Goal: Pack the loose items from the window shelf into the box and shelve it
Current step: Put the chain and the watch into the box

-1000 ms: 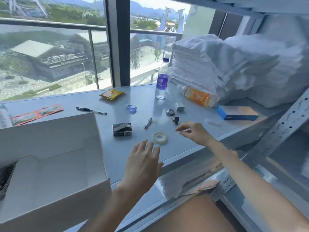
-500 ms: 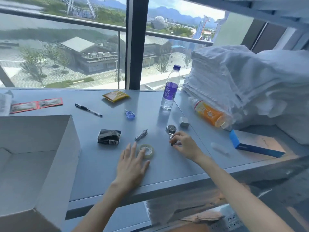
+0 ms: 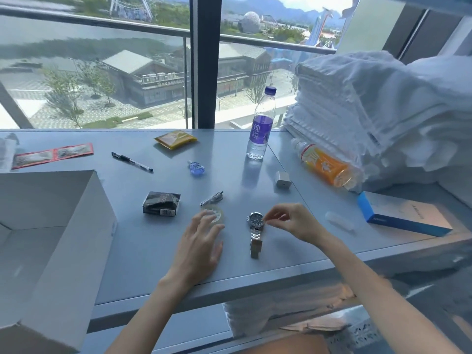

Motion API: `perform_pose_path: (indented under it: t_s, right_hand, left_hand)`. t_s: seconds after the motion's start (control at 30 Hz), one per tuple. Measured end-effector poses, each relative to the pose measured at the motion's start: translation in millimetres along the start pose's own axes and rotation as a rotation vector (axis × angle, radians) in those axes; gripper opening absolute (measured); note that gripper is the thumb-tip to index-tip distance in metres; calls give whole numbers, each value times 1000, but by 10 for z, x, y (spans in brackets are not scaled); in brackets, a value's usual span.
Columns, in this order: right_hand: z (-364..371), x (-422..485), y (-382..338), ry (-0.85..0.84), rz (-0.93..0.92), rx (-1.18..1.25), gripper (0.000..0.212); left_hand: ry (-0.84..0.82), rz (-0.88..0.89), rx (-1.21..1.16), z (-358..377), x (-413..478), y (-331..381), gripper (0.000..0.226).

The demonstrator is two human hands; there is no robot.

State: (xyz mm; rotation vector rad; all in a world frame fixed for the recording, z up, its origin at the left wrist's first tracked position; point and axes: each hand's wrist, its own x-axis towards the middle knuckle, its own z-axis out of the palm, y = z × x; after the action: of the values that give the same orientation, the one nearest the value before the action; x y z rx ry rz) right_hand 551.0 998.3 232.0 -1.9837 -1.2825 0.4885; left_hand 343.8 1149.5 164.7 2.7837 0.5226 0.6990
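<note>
Only the one head-cam view here. The right hand [image 3: 288,221] is pinched down at the round dark-faced case of the silver metal-link wristwatch [image 3: 255,229], thumb and forefinger nearly closed at the case's right edge — looks like contact, but I can't tell if it's actually gripped yet. The watch lies flat in the middle of the grey metal window shelf [image 3: 153,264], nearer the front edge than the window. Its long axis runs roughly front to back: case toward the window, bracelet trailing toward the front edge.

My guess on handling: metal watch, so a bit hefty for its size, rigid case, floppy slippery bracelet that'll dangle once lifted. I'd take it by the case sides or scoop under the band. The glass face is the only delicate bit, so no dropping it in.

The left hand [image 3: 201,241] is spread open, palm down, fingertips [image 3: 208,215] on the small clear roll of sticky tape [image 3: 213,213] just left of the watch — not holding anything I can see, though it's blurry. The tape should be light and stiff; a finger through the hole would do.

The open white cardboard box [image 3: 84,226] sits at the shelf's left end, well apart from both, and I can see nothing in it.
</note>
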Motion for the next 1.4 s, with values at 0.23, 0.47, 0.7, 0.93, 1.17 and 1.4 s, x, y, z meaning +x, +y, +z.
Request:
perform_pose_path:
  t_s: [0.23, 0.47, 0.7, 0.93, 1.17, 1.4]
  right_hand:
    - [-76, 443, 167, -349, -49, -273, 51]
    - [19, 504, 117, -346, 29, -160, 52]
    - [59, 449, 105, -330, 49, -142, 46]
    - [63, 260, 150, -348, -22, -136, 50]
    - [118, 175, 84, -276, -38, -101, 46]
    - [200, 97, -94, -218, -64, -11, 42]
  left_hand:
    - [6, 92, -20, 9, -33, -8, 24]
    - [43, 80, -7, 6, -41, -4, 23]
    - [26, 71, -23, -11, -32, 7, 25]
    - [30, 59, -38, -13, -44, 13, 25]
    - [9, 81, -23, -43, -43, 10, 24]
    - [32, 82, 46, -229, -169, 32, 19]
